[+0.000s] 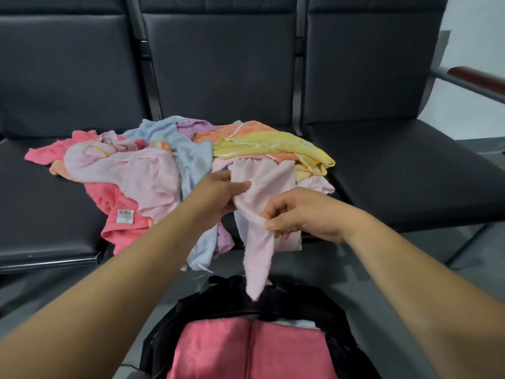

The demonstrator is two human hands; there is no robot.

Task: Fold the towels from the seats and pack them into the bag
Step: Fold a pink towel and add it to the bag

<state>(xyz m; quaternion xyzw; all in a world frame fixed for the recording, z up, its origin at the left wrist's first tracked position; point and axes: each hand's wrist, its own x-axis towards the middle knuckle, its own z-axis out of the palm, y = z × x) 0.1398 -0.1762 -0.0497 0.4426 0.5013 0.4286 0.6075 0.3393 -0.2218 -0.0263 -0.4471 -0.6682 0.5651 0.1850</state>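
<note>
A light pink towel point(266, 187) hangs in front of the seats, and both hands hold it. My left hand point(218, 192) grips its upper left part with the thumb across the cloth. My right hand point(297, 214) pinches an edge lower down, and a tail of the towel dangles over the bag. A loose pile of towels point(164, 165) in pink, blue, purple, orange and yellow lies on the middle seat point(273, 255) behind. The black bag point(218, 305) stands open below my arms with a folded coral-pink towel point(246, 348) inside.
Three dark padded seats stand in a row; the left seat point(41, 203) carries the pile's coral-pink edge, the right seat point(410, 170) is bare. A wooden armrest point(478, 77) juts out at the far right. Grey floor lies around the bag.
</note>
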